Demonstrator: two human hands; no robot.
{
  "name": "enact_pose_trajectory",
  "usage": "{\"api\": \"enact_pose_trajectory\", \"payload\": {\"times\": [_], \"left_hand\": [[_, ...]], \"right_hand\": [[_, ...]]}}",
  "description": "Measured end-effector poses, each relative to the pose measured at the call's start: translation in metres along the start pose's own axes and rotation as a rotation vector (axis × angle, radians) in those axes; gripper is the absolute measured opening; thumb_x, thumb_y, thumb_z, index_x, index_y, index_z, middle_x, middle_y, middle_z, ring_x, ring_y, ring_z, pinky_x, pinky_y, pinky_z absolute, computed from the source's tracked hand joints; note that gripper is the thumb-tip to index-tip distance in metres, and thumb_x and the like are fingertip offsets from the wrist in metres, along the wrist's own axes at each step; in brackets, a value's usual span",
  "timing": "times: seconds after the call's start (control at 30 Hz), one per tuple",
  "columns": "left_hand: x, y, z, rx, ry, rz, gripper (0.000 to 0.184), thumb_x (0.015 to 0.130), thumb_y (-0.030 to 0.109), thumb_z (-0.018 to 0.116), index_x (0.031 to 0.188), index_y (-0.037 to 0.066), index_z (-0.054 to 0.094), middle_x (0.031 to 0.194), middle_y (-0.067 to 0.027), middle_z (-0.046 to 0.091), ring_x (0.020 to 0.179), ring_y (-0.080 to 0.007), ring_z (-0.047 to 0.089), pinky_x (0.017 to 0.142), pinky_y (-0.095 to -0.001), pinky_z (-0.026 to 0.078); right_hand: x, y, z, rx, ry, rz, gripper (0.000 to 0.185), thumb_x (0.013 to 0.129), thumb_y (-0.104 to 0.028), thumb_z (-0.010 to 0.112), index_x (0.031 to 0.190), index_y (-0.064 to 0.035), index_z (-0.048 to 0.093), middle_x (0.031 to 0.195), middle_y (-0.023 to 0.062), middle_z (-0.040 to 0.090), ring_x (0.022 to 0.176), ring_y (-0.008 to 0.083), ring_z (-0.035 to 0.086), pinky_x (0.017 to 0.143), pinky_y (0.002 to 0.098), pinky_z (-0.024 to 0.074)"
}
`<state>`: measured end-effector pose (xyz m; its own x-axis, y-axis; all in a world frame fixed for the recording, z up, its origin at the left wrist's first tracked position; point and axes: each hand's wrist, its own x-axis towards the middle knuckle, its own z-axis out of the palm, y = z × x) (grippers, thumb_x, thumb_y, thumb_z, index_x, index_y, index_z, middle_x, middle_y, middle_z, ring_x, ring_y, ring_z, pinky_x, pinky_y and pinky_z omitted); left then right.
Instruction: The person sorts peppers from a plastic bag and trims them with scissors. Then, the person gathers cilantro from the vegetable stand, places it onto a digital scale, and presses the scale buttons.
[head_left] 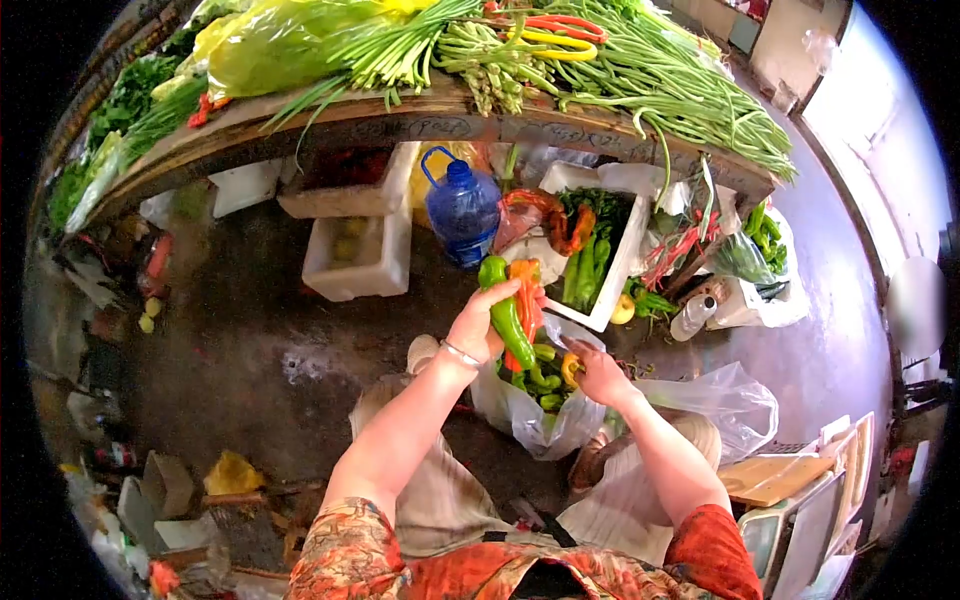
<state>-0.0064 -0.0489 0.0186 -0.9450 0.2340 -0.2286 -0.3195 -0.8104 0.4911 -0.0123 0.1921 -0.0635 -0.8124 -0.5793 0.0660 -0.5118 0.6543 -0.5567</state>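
Left hand [482, 322] closed round a long green pepper [509, 318] with orange-red peppers [525, 275] bunched against it, all held up just over the mouth of a clear plastic bag [546, 430] between my legs. Right hand [600, 375] is at the bag's right side, fingers curled, an orange-yellow pepper [571, 369] at the fingertips; can't tell if I'm gripping it or just touching. More green peppers [545, 380] sit in the bag; white foam box [620, 262] just beyond, blue jug [463, 212] left of that.
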Motion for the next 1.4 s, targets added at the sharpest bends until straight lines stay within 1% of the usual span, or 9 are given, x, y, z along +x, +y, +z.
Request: {"api": "enact_pose_trajectory", "payload": {"times": [0.13,0.4,0.47,0.53,0.67,1.0,1.1,1.27,1.4], "left_hand": [[-0.003,0.007,0.003,-0.060,-0.024,0.018,0.038,0.087,0.024,0.059,0.119,0.004,0.053,0.110,-0.0145,0.062,0.104,-0.0279,0.060,0.088,-0.0452,0.048],[-0.015,0.025,0.010,0.042,-0.052,0.159,0.044,0.077,0.006,0.057,0.120,-0.003,0.049,0.107,-0.0184,0.061,0.103,-0.0321,0.060,0.085,-0.0450,0.052],[-0.023,0.031,0.009,0.113,-0.059,0.182,0.049,0.082,0.008,0.051,0.129,-0.002,0.043,0.119,-0.0199,0.056,0.113,-0.0337,0.054,0.095,-0.0484,0.046],[-0.022,0.034,0.003,0.050,-0.115,0.190,0.047,0.083,0.006,0.049,0.129,-0.002,0.042,0.120,-0.0198,0.056,0.113,-0.0329,0.054,0.094,-0.0480,0.047],[-0.023,0.039,0.000,0.000,-0.129,0.214,0.049,0.081,0.003,0.052,0.129,0.000,0.043,0.122,-0.0185,0.055,0.113,-0.0324,0.054,0.091,-0.0489,0.048],[-0.027,0.040,-0.001,0.018,-0.099,0.155,0.046,0.081,0.008,0.056,0.125,0.000,0.046,0.117,-0.0191,0.058,0.100,-0.0303,0.061,0.086,-0.0434,0.052],[-0.023,0.036,-0.004,0.098,0.013,0.202,0.044,0.078,0.007,0.060,0.121,-0.001,0.050,0.112,-0.0173,0.061,0.092,-0.0274,0.063,0.083,-0.0398,0.053],[-0.024,0.032,0.000,0.254,0.030,0.268,0.036,0.076,0.005,0.063,0.111,-0.001,0.057,0.104,-0.0144,0.064,0.085,-0.0225,0.064,0.076,-0.0333,0.053],[-0.021,0.026,0.000,0.283,0.034,0.313,0.034,0.076,0.006,0.067,0.108,0.000,0.058,0.096,-0.0120,0.065,0.084,-0.0230,0.065,0.077,-0.0350,0.052]], "right_hand": [[0.028,-0.032,-0.066,0.358,0.174,0.196,0.036,0.080,-0.002,0.057,0.116,-0.0023,0.057,0.109,0.0185,0.061,0.102,0.0261,0.060,0.090,0.0358,0.0460],[0.179,-0.130,-0.248,-0.283,0.829,-0.394,0.037,0.087,-0.025,0.058,0.115,-0.0017,0.056,0.111,0.0196,0.060,0.102,0.0322,0.059,0.085,0.0402,0.0463],[0.211,-0.172,-0.274,-0.111,0.498,-0.243,0.045,0.086,-0.020,0.057,0.125,0.0009,0.048,0.124,0.0196,0.053,0.113,0.0323,0.052,0.094,0.0429,0.0426],[0.241,-0.168,-0.280,-0.457,0.671,-0.454,0.036,0.084,-0.019,0.056,0.112,0.0037,0.055,0.110,0.0211,0.060,0.100,0.0331,0.059,0.087,0.0412,0.0461],[0.259,-0.193,-0.290,-0.466,0.376,-0.146,0.043,0.079,-0.021,0.060,0.116,0.0008,0.055,0.100,0.0204,0.065,0.095,0.0317,0.062,0.083,0.0384,0.0472],[0.281,-0.179,-0.299,-0.734,0.241,-0.118,0.048,0.074,-0.026,0.067,0.113,0.0003,0.059,0.097,0.0223,0.065,0.087,0.0294,0.063,0.075,0.0356,0.0486],[0.247,-0.199,-0.294,-0.364,0.280,0.157,0.044,0.078,-0.029,0.067,0.112,-0.0018,0.061,0.085,0.0122,0.065,0.077,0.0179,0.060,0.070,0.0309,0.0476],[0.186,-0.105,-0.274,0.173,0.441,-0.240,0.043,0.080,-0.021,0.063,0.117,-0.0001,0.055,0.102,0.0086,0.062,0.083,0.0165,0.058,0.076,0.0299,0.0466],[0.087,-0.097,-0.205,0.509,0.404,0.025,0.041,0.078,-0.003,0.062,0.118,-0.0047,0.054,0.093,0.0005,0.058,0.084,0.0098,0.056,0.074,0.0236,0.0472]]}}
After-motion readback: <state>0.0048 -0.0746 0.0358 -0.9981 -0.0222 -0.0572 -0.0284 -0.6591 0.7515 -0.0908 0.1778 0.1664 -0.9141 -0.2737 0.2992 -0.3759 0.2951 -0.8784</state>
